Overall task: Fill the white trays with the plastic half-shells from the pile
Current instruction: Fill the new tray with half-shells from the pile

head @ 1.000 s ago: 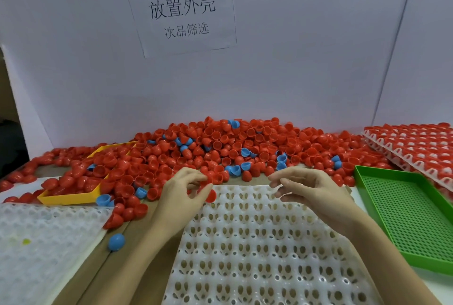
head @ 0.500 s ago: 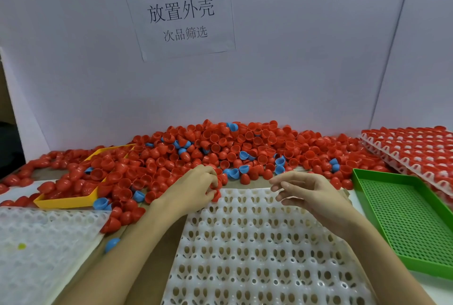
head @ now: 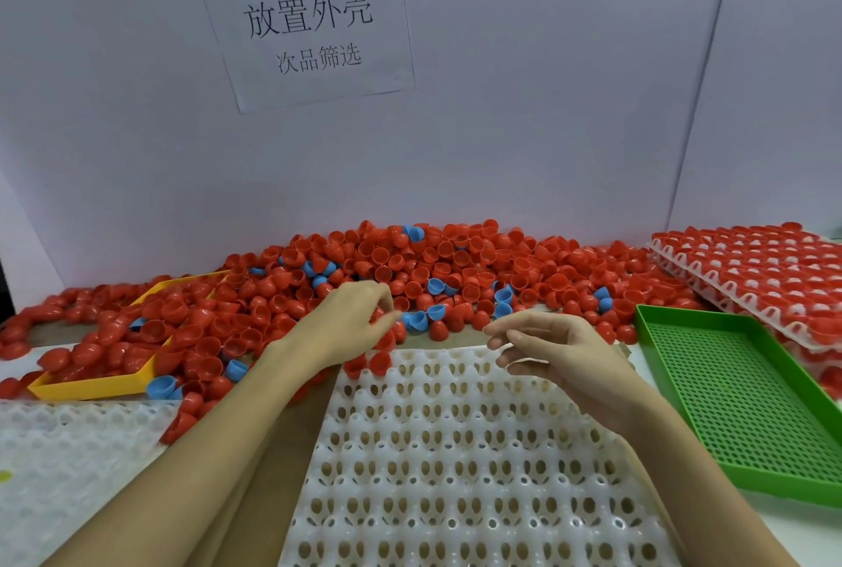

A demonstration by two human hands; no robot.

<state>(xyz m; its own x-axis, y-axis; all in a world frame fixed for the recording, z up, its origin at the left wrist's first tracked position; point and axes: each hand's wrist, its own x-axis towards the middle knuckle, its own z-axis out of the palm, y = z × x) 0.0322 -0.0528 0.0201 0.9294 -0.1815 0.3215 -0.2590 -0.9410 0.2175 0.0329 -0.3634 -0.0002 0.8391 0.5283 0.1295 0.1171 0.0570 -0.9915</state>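
Note:
A long pile of red half-shells [head: 455,265], with a few blue ones mixed in, lies along the back wall. The white tray [head: 455,452] with rows of empty sockets sits in front of me. Two red half-shells [head: 369,363] stand at its far left corner. My left hand [head: 351,320] reaches into the pile's near edge, its fingers and thumb curled round a red half-shell there. Holding nothing, my right hand [head: 546,348] hovers over the tray's far edge with loosely curled fingers.
A green perforated tray [head: 747,398] lies to the right. Behind it are stacked white trays filled with red shells [head: 752,265]. A yellow tray [head: 91,384] half buried in shells sits at the left, with another white tray [head: 59,466] in front of it.
My left hand moved from the tray's far left corner forward into the pile's edge. Red shells now stand in that corner. The right hand stayed near the tray's far edge.

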